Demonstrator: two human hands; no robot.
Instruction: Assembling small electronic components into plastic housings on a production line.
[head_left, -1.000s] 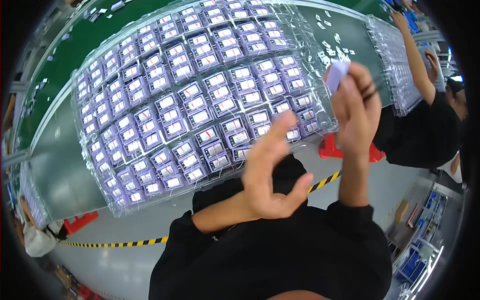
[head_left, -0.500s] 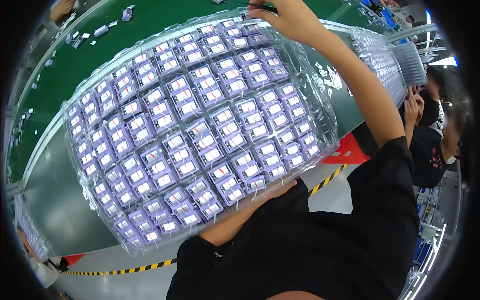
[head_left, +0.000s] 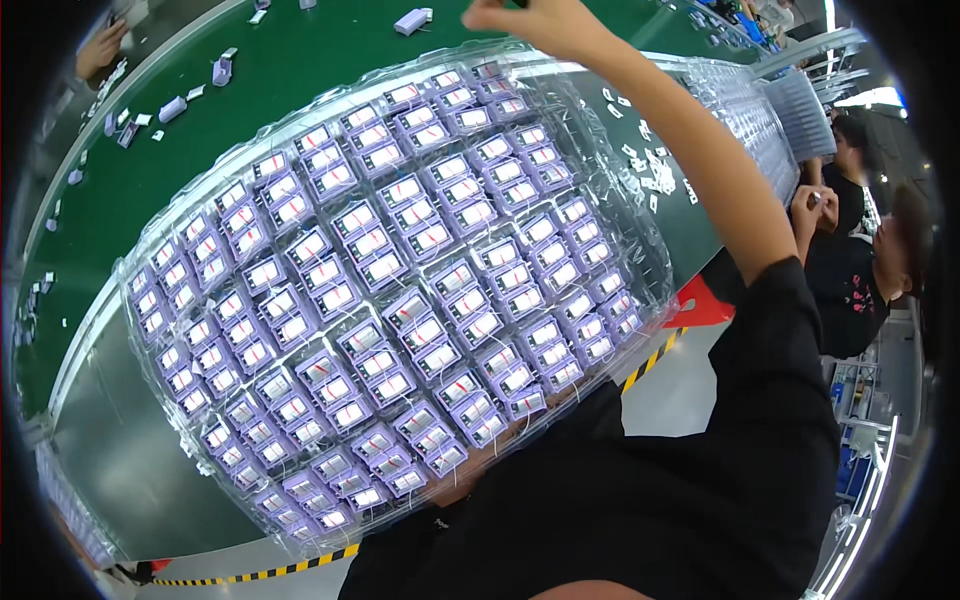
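A large clear plastic tray (head_left: 585,150) lies tilted across the view, its pockets full of small purple blocks (head_left: 355,215) with white labels, red marks and thin pale wires. They look like battery packs. My right hand (head_left: 530,22) is above the tray's far edge at the top of the picture, partly cut off. Its fingers are bent round a slim dark tool (head_left: 519,3), of which only a bit shows. My left forearm (head_left: 452,488) passes beneath the tray's near edge, seen through the plastic. The left hand's fingers are hidden by the tray and blocks.
Loose purple blocks (head_left: 172,108) and white pieces lie along the green belt (head_left: 290,60). White scraps (head_left: 655,172) are scattered right of the tray. More clear trays (head_left: 735,105) stand beyond. Co-workers (head_left: 850,290) are at right; another person's hand (head_left: 100,48) is at upper left.
My right hand has moved slightly left and up, partly out of the picture. The tray sits a little lower in view, and more loose blocks show on the belt.
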